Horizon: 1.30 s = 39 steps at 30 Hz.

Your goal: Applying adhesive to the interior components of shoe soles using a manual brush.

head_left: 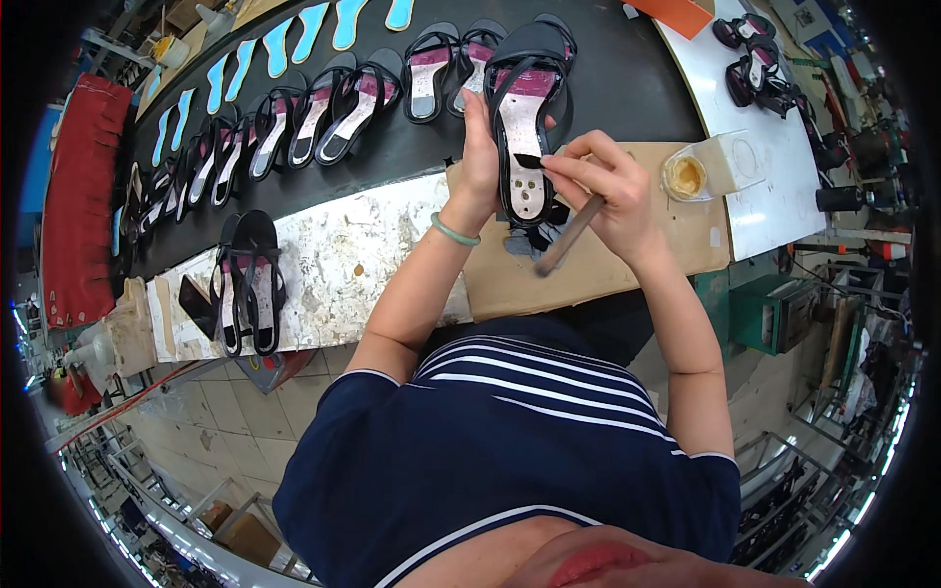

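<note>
My left hand grips a black strappy sandal by its side, thumb along the edge and fingers behind. Its toe points away from me, and its pale insole with small holes at the heel faces up. In my right hand, thumb and forefinger pinch a small black piece that lies over the insole just above the heel holes. A brown stick-like tool, perhaps a brush, is tucked in the same hand and slants down toward me. Some dark scraps lie under the sandal's heel.
Several sandals stand in a row on the black surface, with blue insoles beyond. Another pair rests on the stained white board at left. Right of the cardboard sits an open jar of yellowish paste.
</note>
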### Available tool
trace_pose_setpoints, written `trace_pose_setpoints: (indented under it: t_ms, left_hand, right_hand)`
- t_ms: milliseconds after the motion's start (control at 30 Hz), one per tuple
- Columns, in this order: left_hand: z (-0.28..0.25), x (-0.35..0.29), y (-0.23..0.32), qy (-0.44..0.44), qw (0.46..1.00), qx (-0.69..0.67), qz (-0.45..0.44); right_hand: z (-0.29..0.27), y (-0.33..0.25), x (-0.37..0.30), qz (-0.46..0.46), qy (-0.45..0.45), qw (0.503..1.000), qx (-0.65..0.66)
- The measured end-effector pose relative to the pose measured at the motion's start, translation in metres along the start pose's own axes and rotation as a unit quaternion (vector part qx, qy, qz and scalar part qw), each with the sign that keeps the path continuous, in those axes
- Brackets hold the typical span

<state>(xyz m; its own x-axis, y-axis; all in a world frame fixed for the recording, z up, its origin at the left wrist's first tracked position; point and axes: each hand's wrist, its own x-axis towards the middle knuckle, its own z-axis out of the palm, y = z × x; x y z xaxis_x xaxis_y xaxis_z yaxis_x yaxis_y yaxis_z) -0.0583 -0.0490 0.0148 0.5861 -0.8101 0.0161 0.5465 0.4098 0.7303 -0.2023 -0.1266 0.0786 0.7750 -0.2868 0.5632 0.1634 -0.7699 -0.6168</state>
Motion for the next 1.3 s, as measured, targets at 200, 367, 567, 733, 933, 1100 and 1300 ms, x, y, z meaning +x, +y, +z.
trace_pose_setpoints:
  t_ms: [200,367,567,733,933,1100,1300]
  left_hand:
    - [0.0,-0.002,0.003,0.007,1.0,0.014,-0.023]
    - [0.0,-0.004,0.005,-0.003,0.999,0.034,-0.03]
    - [0.001,-0.004,0.001,0.006,0.999,0.039,-0.032]
    - [-0.009,0.002,-0.006,0.011,0.999,-0.021,-0.041]
    - [-0.03,0.009,-0.009,-0.011,0.997,-0.029,-0.07]
    - [-0.025,0.005,0.001,-0.027,0.982,-0.137,-0.126]
    - [-0.034,0.011,0.002,-0.073,0.974,-0.165,-0.139]
  right_hand:
    - [0.001,0.001,-0.01,-0.053,-0.099,0.992,-0.062]
    - [-0.004,-0.006,-0.008,-0.021,-0.156,0.984,-0.079]
    - [-0.014,-0.018,-0.002,0.05,-0.277,0.953,-0.117]
    - [-0.031,-0.012,0.005,0.048,-0.188,0.981,-0.015]
    - [-0.067,-0.015,0.001,0.21,-0.085,0.969,0.102]
    - [-0.074,-0.012,-0.008,0.27,-0.073,0.952,0.123]
    - [-0.092,-0.009,-0.008,0.3,0.043,0.937,0.173]
